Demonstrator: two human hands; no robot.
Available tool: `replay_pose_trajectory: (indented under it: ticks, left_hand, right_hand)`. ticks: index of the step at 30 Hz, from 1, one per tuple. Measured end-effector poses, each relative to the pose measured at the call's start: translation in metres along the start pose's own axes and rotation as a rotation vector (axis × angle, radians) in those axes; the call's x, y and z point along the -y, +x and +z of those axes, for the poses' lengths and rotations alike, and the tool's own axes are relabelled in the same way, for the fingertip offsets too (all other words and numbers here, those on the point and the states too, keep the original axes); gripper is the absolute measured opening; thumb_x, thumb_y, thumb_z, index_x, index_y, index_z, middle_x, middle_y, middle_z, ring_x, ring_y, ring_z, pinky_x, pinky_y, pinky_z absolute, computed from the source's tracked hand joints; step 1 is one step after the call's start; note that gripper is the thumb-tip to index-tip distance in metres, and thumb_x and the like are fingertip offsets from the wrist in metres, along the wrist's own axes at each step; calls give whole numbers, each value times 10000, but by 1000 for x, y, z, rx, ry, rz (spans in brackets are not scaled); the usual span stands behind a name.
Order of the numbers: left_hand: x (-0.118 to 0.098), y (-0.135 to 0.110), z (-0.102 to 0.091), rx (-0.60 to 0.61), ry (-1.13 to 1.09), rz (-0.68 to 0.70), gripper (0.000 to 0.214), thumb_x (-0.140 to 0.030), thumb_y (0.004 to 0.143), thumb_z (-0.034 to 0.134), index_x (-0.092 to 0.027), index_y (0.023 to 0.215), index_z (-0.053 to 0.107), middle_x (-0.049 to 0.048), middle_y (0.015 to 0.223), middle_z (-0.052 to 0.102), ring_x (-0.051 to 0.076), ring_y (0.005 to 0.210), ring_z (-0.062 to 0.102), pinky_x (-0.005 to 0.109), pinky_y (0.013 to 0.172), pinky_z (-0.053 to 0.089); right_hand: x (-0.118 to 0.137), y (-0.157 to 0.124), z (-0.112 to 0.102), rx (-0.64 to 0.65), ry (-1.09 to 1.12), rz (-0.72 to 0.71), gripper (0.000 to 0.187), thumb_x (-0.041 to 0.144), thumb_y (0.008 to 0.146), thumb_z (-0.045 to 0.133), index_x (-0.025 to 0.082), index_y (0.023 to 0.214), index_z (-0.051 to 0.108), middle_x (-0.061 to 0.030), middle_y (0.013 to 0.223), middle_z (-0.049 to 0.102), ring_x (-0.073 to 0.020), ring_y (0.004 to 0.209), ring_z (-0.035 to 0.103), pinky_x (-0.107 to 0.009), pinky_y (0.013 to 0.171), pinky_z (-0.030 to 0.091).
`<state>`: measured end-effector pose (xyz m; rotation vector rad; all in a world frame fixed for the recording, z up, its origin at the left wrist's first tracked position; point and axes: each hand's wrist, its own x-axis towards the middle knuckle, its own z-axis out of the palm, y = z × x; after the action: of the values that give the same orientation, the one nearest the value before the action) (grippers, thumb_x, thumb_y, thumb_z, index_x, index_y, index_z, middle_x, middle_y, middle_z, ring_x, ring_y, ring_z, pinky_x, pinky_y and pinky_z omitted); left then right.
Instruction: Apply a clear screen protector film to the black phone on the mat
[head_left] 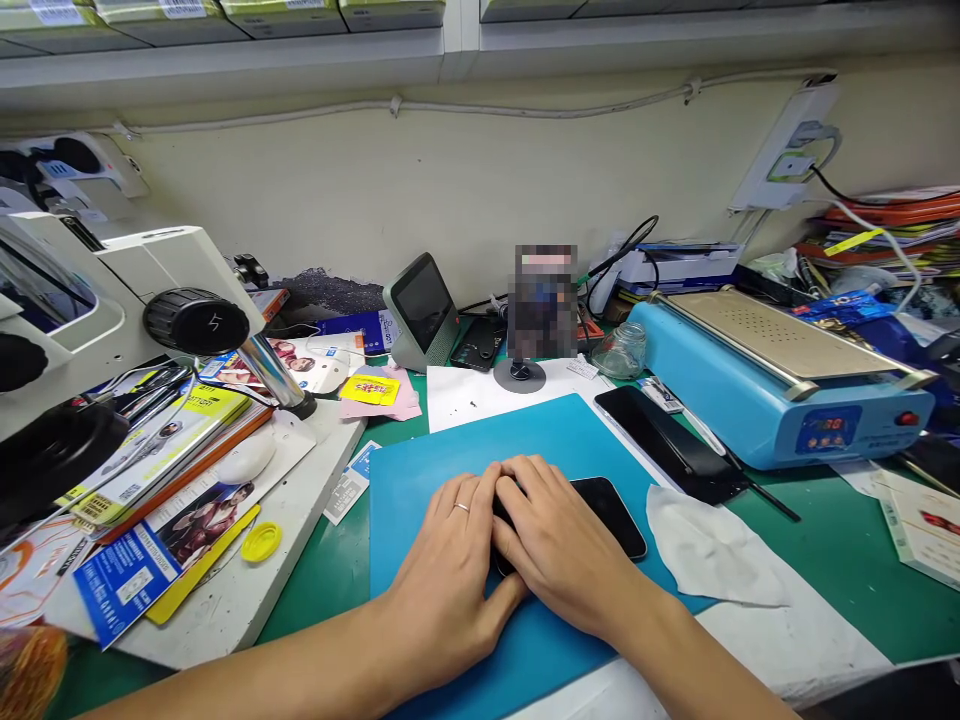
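Observation:
A black smartphone (611, 515) lies on the blue work mat (420, 470) in front of me, its dark face upward. My left hand (457, 560) closes around its left end, with the fingers together on the far side and the thumb along the near side; a ring is on one finger. Over the middle of the phone, my right hand (551, 545) grips it with bent fingers, touching the left hand. Both hands hide the phone's left part. To the right of the phone, a crumpled white cloth (709, 545) rests at the mat's edge.
A blue heating machine (720, 390) with a metal plate stands at the right, beside another black phone (667, 430). A microscope stand (172, 290) and stacked packages (172, 450) occupy the left. Behind the mat are a smart display (424, 310) and a glass jar (621, 350).

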<state>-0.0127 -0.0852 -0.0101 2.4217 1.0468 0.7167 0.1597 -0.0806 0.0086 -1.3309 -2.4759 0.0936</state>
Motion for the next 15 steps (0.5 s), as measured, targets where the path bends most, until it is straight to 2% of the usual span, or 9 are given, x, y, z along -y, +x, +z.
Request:
replay_pose_trajectory:
  ticks: [10,15]
  left_hand:
    - [2,-1,1,12,2,9,927,-224,922,628,-240,1595,-9,136,1510,433,337,1346,422,555,1118,392]
    - [2,-1,0,9,-66,14,926,-209,929,623,-268,1599,-14,133,1515,419,332,1363,411,561,1115,394]
  right_hand:
    - [1,-1,-1,-78,21,7,202,247,1027,409,187,1069,597,-103,1071,607,-235,941,556,-417,822,488]
    - [0,-3,-1,-96,38,4,193,255,1023,429,182,1095,593,-108,1103,614,-234,956,562,-419,832,496]
